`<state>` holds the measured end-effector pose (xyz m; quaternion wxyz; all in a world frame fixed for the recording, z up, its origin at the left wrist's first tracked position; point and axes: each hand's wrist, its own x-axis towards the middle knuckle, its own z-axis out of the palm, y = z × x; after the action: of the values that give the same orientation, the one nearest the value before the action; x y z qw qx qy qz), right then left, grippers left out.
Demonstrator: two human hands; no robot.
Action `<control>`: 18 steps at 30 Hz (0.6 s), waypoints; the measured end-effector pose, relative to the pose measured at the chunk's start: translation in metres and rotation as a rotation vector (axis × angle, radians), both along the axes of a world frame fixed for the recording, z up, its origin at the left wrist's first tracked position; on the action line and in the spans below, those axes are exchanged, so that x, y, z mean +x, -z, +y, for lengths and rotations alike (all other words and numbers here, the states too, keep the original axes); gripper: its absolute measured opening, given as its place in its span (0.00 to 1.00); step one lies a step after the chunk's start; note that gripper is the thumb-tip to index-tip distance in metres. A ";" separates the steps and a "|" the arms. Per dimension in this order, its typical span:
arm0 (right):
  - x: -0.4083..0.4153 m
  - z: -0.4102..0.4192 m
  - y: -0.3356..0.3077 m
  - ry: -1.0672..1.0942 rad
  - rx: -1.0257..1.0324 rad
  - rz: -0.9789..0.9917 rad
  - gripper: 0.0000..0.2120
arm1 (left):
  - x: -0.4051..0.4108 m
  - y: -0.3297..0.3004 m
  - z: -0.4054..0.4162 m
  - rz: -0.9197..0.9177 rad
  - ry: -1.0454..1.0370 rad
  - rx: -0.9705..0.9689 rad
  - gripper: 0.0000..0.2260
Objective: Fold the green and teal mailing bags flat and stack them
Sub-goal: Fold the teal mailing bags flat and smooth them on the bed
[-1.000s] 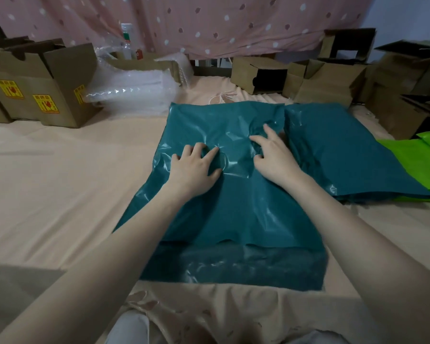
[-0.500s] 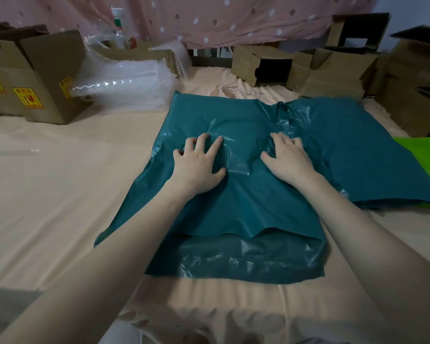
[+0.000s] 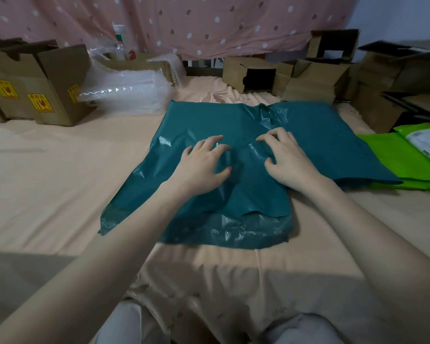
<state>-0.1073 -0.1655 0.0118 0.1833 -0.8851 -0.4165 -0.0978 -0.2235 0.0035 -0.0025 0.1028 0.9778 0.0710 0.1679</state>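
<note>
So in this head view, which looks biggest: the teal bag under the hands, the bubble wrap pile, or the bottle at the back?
1. Teal bag
2. Bubble wrap pile
3. Bottle, farthest away, so it looks smaller than it is.

A peach sheet point(image 3: 47, 184) covers the surface. On it lie a crumpled teal bag point(image 3: 253, 194) in the middle, a flatter teal bag point(image 3: 333, 145) to its right, green bags point(image 3: 397, 165) stacked far right, bubble wrap point(image 3: 127, 93) and cardboard boxes point(image 3: 42, 83) along the back
</note>
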 end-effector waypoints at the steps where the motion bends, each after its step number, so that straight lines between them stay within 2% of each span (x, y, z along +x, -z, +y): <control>1: -0.004 -0.007 0.001 -0.005 -0.004 0.007 0.22 | -0.003 -0.001 -0.005 0.007 0.008 0.000 0.21; 11: -0.031 -0.059 0.025 -0.044 -0.078 0.007 0.30 | -0.022 0.009 -0.038 0.097 0.016 -0.043 0.22; 15: -0.041 -0.064 0.033 -0.097 -0.034 -0.029 0.29 | -0.027 0.011 -0.041 0.112 0.014 -0.053 0.22; 18: -0.045 -0.062 0.035 -0.164 -0.033 -0.043 0.33 | -0.029 0.011 -0.042 0.087 0.008 -0.075 0.21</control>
<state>-0.1522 -0.2279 -0.0236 0.1672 -0.8486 -0.4930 -0.0945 -0.2523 -0.0381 -0.0139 0.1371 0.9799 0.0778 0.1223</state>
